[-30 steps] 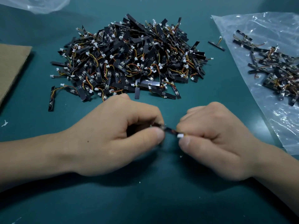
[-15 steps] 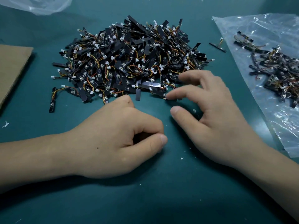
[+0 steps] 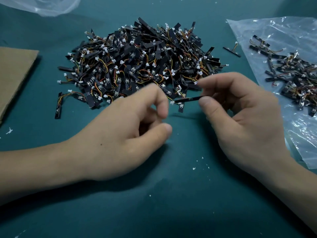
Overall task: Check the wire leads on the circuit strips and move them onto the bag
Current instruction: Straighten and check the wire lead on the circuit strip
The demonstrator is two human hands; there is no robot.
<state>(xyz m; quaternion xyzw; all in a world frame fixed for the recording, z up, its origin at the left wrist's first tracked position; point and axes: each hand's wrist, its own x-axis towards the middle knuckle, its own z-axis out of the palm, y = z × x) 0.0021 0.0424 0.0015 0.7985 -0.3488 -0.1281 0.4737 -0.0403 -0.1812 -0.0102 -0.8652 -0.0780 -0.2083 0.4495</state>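
Right now I am at the start of a check. My right hand (image 3: pixel 243 121) pinches one circuit strip (image 3: pixel 187 99) by its end between thumb and forefinger, so that it sticks out level toward my left hand (image 3: pixel 123 134) and clear of the table. The strip's white connector (image 3: pixel 172 102) is at its free end, just beside my left forefinger. That hand is loosely curled, thumb and forefinger apart. No strip shows in it, though it is blurred.

As I judge it, the next move is for the left fingers to take the free end, so that I can look over the leads near the connector, which are too small to make out here. Then the right hand carries the strip out to its right.

Just beyond both hands lies the unchecked pile (image 3: pixel 142 62), tangled and large, so most of the work is ahead. To the right of my right hand the clear bag (image 3: pixel 274 31) lies flat with a small heap of strips (image 3: pixel 295 76) on it. One stray strip (image 3: pixel 232 51) lies between the pile and the bag's edge, on the table rather than the plastic.
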